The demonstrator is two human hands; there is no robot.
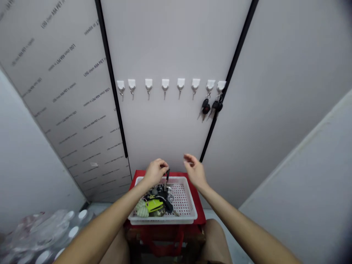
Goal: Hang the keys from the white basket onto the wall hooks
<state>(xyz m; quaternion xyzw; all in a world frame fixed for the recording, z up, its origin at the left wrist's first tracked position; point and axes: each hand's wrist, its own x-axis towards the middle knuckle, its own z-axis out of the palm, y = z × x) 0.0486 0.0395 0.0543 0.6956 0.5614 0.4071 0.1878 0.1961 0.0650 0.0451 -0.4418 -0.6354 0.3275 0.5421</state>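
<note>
My left hand (157,172) is closed in a pinch on a black-headed key (167,174), which hangs upright over the back of the white plastic basket (183,220). Its lower end is among the pile, so I cannot tell whether other keys are attached. To the right, my right hand (194,171) hovers above the basket's back right corner, fingers loosely curved and apart, slightly blurred, holding nothing. Heaped in the basket's left half are several keys (168,205), a bright yellow-green fob (154,205) and a pale green knitted-looking ball (141,208).
A row of white adhesive hooks (165,84) runs along the wall panel. Car keys (205,107) and another black key set (217,105) hang from the two rightmost hooks. The basket rests on a red surface (200,212). Plastic-wrapped bottles (49,234) stand at lower left.
</note>
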